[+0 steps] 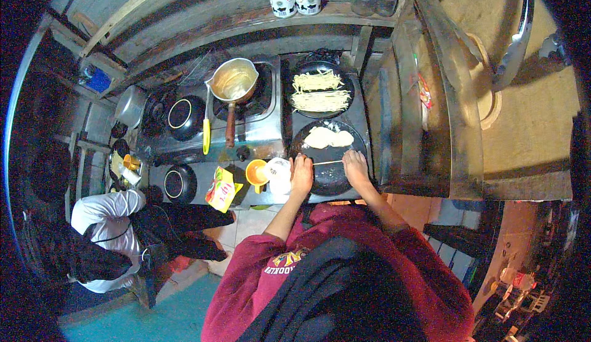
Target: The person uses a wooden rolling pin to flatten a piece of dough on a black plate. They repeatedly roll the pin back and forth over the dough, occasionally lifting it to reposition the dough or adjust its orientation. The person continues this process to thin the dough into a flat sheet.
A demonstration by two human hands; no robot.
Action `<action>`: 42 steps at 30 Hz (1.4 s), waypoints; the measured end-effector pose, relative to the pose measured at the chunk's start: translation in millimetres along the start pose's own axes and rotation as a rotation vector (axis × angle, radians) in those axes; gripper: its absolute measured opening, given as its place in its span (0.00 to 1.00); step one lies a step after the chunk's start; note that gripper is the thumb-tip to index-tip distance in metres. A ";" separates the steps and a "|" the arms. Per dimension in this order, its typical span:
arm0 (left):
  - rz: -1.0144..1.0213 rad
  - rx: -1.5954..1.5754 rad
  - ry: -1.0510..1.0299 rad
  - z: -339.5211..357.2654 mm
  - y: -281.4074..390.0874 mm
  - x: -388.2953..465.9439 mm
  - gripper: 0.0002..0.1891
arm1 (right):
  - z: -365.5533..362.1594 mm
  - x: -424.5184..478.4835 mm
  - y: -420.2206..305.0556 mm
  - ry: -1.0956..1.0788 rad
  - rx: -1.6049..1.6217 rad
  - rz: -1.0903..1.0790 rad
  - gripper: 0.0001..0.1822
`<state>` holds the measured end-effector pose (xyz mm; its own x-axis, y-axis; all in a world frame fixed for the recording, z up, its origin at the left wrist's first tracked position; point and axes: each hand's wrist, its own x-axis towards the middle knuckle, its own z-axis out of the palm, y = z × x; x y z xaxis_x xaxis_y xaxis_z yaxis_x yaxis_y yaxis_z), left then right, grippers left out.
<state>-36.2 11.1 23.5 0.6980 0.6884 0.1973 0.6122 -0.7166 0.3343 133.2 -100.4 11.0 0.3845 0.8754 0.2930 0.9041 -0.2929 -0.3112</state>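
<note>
A thin pale strip of dough (328, 162) runs between my two hands over a dark round tray (325, 188). My left hand (301, 173) has its fingers at the strip's left end, and my right hand (355, 169) has its fingers at the right end. Just beyond them, flattened pale dough pieces (328, 137) lie on the same tray, with white flour-like specks around. Farther back, two bundles of thin dough strips (320, 101) rest on another dark round plate (318, 67). Left of my left hand are a white plastic bag (280, 176) and an orange cup (255, 172).
A wooden-handled saucepan (233, 81) stands on the gas stove (265, 132). Left of it lie a yellow-handled utensil (206, 136) and upturned dark bowls (184, 118). A yellow packet (222, 189) bears writing. Another person (111, 222) sits at left. A wooden frame (443, 88) borders the right.
</note>
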 end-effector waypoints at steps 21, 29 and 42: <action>0.081 0.029 -0.604 -0.1 33.0 -25.1 0.50 | -9.4 -24.8 -40.1 -0.523 0.010 -0.104 0.39; 0.077 0.103 -0.421 19.7 24.2 -8.5 0.51 | 6.4 -12.6 -30.7 -0.425 -0.075 -0.079 0.48; 0.088 0.185 -0.243 24.5 13.4 -10.3 0.50 | -1.8 -7.9 -26.7 -0.518 -0.037 0.018 0.54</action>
<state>-26.1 -8.4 3.4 0.8060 0.5917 -0.0157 0.5872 -0.7958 0.1479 106.3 -100.2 18.7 0.2659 0.9428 -0.2009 0.9076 -0.3151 -0.2776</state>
